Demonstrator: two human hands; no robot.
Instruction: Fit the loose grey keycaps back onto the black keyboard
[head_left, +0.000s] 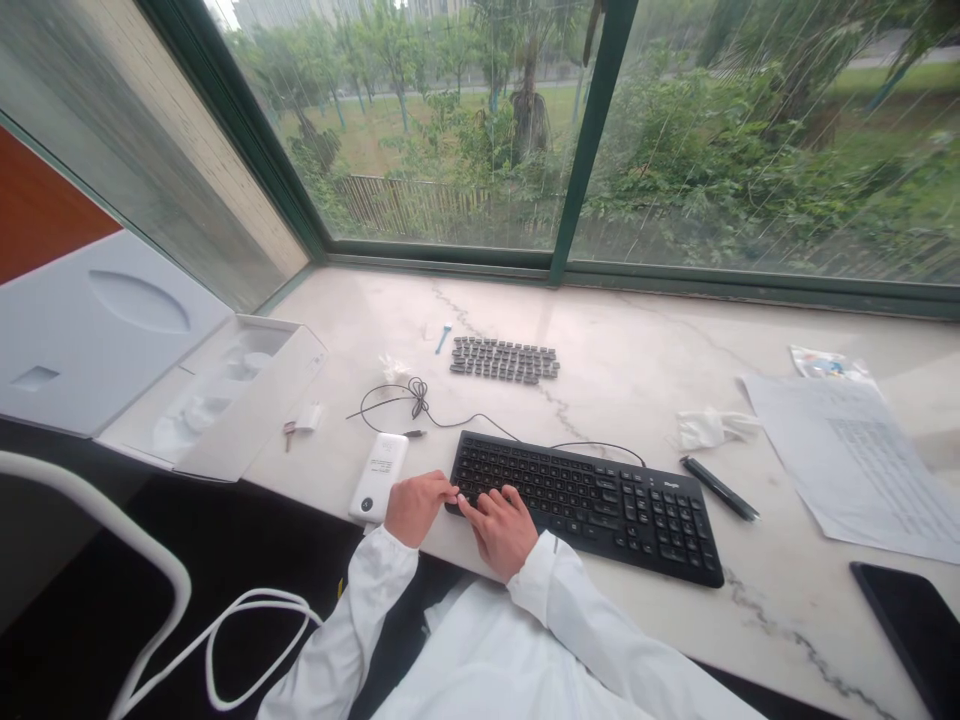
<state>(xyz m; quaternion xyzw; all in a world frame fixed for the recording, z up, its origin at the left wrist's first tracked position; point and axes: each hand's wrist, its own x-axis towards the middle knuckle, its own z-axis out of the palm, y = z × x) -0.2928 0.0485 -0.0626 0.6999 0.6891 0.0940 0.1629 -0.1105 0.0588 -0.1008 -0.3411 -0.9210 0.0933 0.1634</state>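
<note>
A black keyboard (611,515) lies aslant on the marble-patterned counter. At its lower left corner, my left hand (420,506) is closed in a pinch, and whatever may be between the fingertips is too small to make out. My right hand (504,530) rests over the keyboard's lower left keys with its fingers apart, one tip close to the left fingertips. Behind the keyboard, several loose dark keycaps (504,360) stand in rows. A small blue tool (443,339) lies left of them. Beside my left hand is a white power bank (381,470).
The keyboard's black cable (418,398) is coiled behind the power bank. An open white box (225,400) stands at left, near a small key (289,432). To the right are a black pen (720,488), crumpled tissue (712,428), paper sheets (855,460) and a phone (911,635).
</note>
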